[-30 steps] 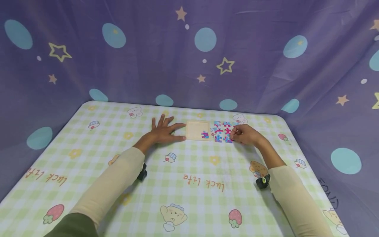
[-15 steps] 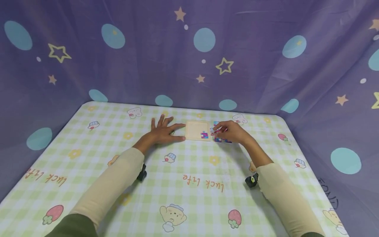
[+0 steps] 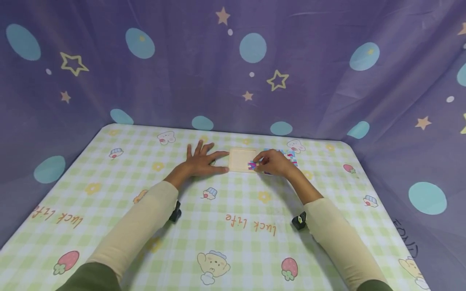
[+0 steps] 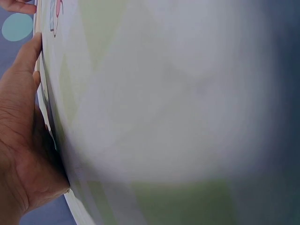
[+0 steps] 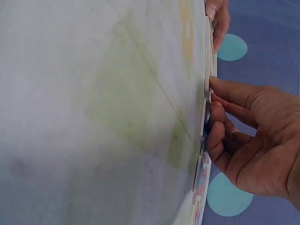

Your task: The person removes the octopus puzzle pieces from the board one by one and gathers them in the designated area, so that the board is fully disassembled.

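My left hand (image 3: pixel 202 163) lies spread on the table, its thumb and forefinger touching the left edge of a shallow wooden puzzle tray (image 3: pixel 238 159). In the tray's near right corner sits a pink, purple and blue jigsaw puzzle piece (image 3: pixel 252 165). My right hand (image 3: pixel 274 162) is over the tray's right edge, pinching with thumb and forefinger at the jigsaw piece; its other fingers are curled in. In the right wrist view the right hand (image 5: pixel 262 136) hides what lies between its fingertips. The left wrist view shows the left hand (image 4: pixel 28 145) resting at table level.
More jigsaw pieces (image 3: pixel 292 155) lie in rows right of the tray, partly covered by the right hand. The table has a green checked cloth (image 3: pixel 182 250) with printed cartoons. A purple curtain (image 3: pixel 204 64) hangs behind the table's far edge.
My right hand has moved left from the far side of the loose pieces to the tray's right edge, uncovering the right-hand pieces. The left hand has stayed put.
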The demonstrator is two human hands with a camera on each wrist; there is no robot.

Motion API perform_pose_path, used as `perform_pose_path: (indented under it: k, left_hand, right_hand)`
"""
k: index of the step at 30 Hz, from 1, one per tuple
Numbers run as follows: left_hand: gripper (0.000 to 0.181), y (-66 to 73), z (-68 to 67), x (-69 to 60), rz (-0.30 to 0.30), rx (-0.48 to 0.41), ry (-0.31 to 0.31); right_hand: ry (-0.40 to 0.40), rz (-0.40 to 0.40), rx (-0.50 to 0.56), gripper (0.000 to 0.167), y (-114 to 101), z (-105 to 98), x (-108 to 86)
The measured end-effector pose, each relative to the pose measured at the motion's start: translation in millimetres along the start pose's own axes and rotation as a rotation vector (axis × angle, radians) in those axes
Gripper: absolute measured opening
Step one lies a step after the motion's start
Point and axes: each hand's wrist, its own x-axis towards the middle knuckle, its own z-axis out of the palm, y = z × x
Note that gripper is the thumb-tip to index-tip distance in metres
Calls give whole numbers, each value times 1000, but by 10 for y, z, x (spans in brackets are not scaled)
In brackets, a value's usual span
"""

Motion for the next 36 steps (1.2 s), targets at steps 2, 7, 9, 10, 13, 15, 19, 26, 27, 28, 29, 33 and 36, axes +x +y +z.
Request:
perform_pose_path:
  k: [2,7,9,10,13,15,19,26,27,28,29,33,36]
  left_hand:
    - [89,-8,0,15,-4,3,-2]
    - [88,-26,-3,23,-9,7,-5]
    - [87,-25,-1,18,-7,8,-5]
    - [86,-24,0,14,-6,8,-5]
    - [85,-14,-2,2,-3,7,-4]
    - [85,-17,3,9,-3,8,-4]
    - [86,-13,5,13,1,4,-2]
    - [85,-7,6,3,0,-3,3]
    - [84,-3,4,-2,-1,-5,2]
    - [84,-2,3,-4,1,-8,3]
    - [84,-2,2,-6,2,-11,2]
    - [84,2,-1,-11,4,-14,2]
    - [84,1,-2,-14,5,-10,1]
  right_hand:
    - [10,9,-4,32,-22,1,0]
    - [25,21,9,29,-38,8,20]
    - [33,24,13,27,-38,15,26]
    - [39,26,15,26,-41,19,27]
    - [65,27,20,24,-53,24,23]
    - [88,21,32,22,-53,28,27]
    - [116,4,59,19,-52,30,28]
    - [128,-29,102,12,-43,5,-49]
    - [135,-30,109,13,-35,-5,-70]
    - [142,-29,116,14,-27,-19,-94]
    - [152,-26,121,15,-15,-35,-119]
    - [190,-7,145,18,52,-114,-223]
    - [207,16,171,20,111,-179,-297]
